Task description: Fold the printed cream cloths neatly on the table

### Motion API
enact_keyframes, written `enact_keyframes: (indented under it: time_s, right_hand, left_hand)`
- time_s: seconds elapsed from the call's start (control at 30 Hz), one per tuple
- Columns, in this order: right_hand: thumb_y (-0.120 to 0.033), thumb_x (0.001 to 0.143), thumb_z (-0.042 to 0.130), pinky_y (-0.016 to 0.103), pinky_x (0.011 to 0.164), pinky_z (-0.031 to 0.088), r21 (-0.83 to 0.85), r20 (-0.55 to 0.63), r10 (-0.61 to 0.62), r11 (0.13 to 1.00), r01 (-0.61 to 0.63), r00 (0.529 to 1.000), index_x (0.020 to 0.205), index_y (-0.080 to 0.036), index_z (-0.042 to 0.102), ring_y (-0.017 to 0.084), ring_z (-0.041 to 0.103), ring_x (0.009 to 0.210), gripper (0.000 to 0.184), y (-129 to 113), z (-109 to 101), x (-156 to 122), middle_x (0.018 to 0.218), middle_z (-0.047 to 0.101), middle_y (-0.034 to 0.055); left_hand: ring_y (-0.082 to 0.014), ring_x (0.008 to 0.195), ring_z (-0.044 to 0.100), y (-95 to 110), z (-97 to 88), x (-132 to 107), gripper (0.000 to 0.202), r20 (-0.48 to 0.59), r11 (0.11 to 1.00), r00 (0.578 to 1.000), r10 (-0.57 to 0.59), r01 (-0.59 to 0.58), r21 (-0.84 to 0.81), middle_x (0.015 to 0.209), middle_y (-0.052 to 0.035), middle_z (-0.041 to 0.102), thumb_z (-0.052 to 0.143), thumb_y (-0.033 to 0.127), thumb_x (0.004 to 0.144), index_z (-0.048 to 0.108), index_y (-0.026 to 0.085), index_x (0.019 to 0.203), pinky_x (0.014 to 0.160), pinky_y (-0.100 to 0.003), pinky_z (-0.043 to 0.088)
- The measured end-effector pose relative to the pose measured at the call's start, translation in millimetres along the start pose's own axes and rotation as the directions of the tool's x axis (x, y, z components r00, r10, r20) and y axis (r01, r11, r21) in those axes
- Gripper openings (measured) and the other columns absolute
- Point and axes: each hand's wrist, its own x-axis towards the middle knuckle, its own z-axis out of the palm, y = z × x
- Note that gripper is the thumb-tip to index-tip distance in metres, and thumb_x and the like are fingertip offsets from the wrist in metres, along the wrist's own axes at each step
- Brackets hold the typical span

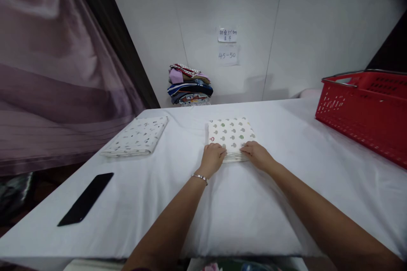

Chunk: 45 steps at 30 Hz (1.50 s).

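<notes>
Two near corners of the mushroom-print cloth [232, 131] meet the left hand [213, 159] and right hand [259, 156]; clamped or merely pressed, I cannot tell. Even pressure should keep the layers square. The cloth lies left of the red basket [359, 114].

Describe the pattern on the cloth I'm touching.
The cloth is white with mushroom-like shapes, mostly grey, a few green or red; best in the head view.
</notes>
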Motion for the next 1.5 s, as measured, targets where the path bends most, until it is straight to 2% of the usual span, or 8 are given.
enact_keyframes:
  time_s: [0.17, 0.3, 0.43, 0.63, 0.93, 1.07, 1.33, 1.5]
  right_hand:
    - [-0.016, 0.087, 0.049, 0.028, 0.073, 0.042, 0.02, 0.047, 0.026, 0.999, -0.027, 0.999, 0.078, -0.021, 0.068, 0.018, 0.054, 0.084, 0.022, -3.8, -4.8, 6.3, 0.083, 0.062, 0.0043]
    - [-0.015, 0.088, 0.045, 0.027, 0.071, 0.041, 0.053, -0.005, 0.066, 0.996, -0.066, 0.998, 0.077, -0.019, 0.063, 0.016, 0.053, 0.081, 0.022, -6.4, -4.5, 5.8, 0.082, 0.061, 0.0034]
    - [-0.017, 0.089, 0.042, 0.03, 0.073, 0.04, -0.043, -0.059, -0.055, 0.998, 0.053, 0.997, 0.081, -0.018, 0.062, 0.018, 0.051, 0.082, 0.021, -5.0, -0.9, -1.4, 0.083, 0.06, 0.006]
    - [-0.022, 0.09, 0.044, 0.031, 0.073, 0.041, -0.03, -0.029, -0.146, 0.989, 0.145, 0.989, 0.089, -0.019, 0.065, 0.019, 0.052, 0.084, 0.021, 3.6, 2.1, -5.2, 0.088, 0.06, 0.0073]
    - [-0.023, 0.09, 0.042, 0.029, 0.07, 0.044, 0.102, -0.049, -0.049, 0.993, 0.053, 0.998, 0.082, -0.023, 0.064, 0.017, 0.054, 0.082, 0.023, 4.7, 0.8, -4.5, 0.083, 0.061, 0.0034]
    - [-0.023, 0.091, 0.039, 0.032, 0.072, 0.044, 0.052, -0.096, -0.09, 0.994, 0.096, 0.991, 0.086, -0.021, 0.064, 0.019, 0.054, 0.084, 0.025, 1.7, 0.1, -6.6, 0.087, 0.062, 0.0067]
    - [-0.021, 0.091, 0.042, 0.031, 0.072, 0.044, -0.012, -0.028, -0.123, 0.992, 0.123, 0.992, 0.091, -0.021, 0.064, 0.019, 0.053, 0.084, 0.022, 4.0, 0.9, -8.5, 0.089, 0.062, 0.006]
    - [-0.018, 0.09, 0.04, 0.03, 0.071, 0.043, -0.026, -0.076, -0.111, 0.994, 0.109, 0.991, 0.094, -0.021, 0.061, 0.02, 0.053, 0.086, 0.021, 5.3, 3.7, -10.3, 0.091, 0.062, 0.0069]
  left_hand:
    - [-0.0165, 0.087, 0.053, -1.7, -3.5, 9.7, 0.018, 0.088, 0.998, 0.996, -0.024, 0.028, -0.052, 0.087, 0.0001, 0.063, 0.051, 0.023, 0.085, 0.068, 0.025, 0.08, 0.083, -0.034, 0.036]
    - [-0.0151, 0.08, 0.053, -0.1, -2.4, 10.6, 0.023, 0.049, 0.996, 0.997, -0.062, 0.065, -0.059, 0.079, -0.0008, 0.06, 0.046, 0.019, 0.086, 0.063, 0.02, 0.07, 0.076, -0.03, 0.037]
    - [-0.0158, 0.082, 0.051, -0.2, 1.1, 2.4, 0.02, -0.033, 0.999, 0.999, -0.01, 0.008, -0.038, 0.081, -0.0018, 0.058, 0.043, 0.02, 0.087, 0.059, 0.019, 0.075, 0.076, -0.031, 0.037]
    - [-0.0175, 0.088, 0.05, -8.2, 5.0, -1.5, 0.01, 0.004, 0.994, 0.996, 0.087, -0.087, -0.067, 0.089, -0.0009, 0.06, 0.055, 0.027, 0.084, 0.063, 0.023, 0.089, 0.08, -0.033, 0.036]
    - [-0.0154, 0.084, 0.051, -8.2, 5.5, 2.3, 0.021, -0.007, 0.987, 0.998, 0.068, -0.068, -0.146, 0.083, -0.0001, 0.06, 0.047, 0.028, 0.09, 0.064, 0.023, 0.08, 0.079, -0.032, 0.036]
    - [-0.0157, 0.084, 0.05, -7.8, 8.2, -2.0, 0.021, -0.052, 0.991, 0.992, 0.111, -0.115, -0.075, 0.084, -0.002, 0.059, 0.044, 0.025, 0.091, 0.062, 0.021, 0.082, 0.079, -0.032, 0.037]
    - [-0.0164, 0.084, 0.05, -6.0, 12.4, -4.9, 0.02, -0.054, 0.991, 0.99, 0.13, -0.128, 0.035, 0.088, -0.003, 0.058, 0.041, 0.026, 0.092, 0.061, 0.021, 0.089, 0.078, -0.033, 0.038]
    - [-0.0166, 0.089, 0.051, -3.5, 15.8, -6.4, 0.019, -0.1, 0.986, 0.982, 0.163, -0.159, 0.042, 0.095, -0.0033, 0.058, 0.042, 0.013, 0.088, 0.058, 0.021, 0.096, 0.079, -0.031, 0.041]
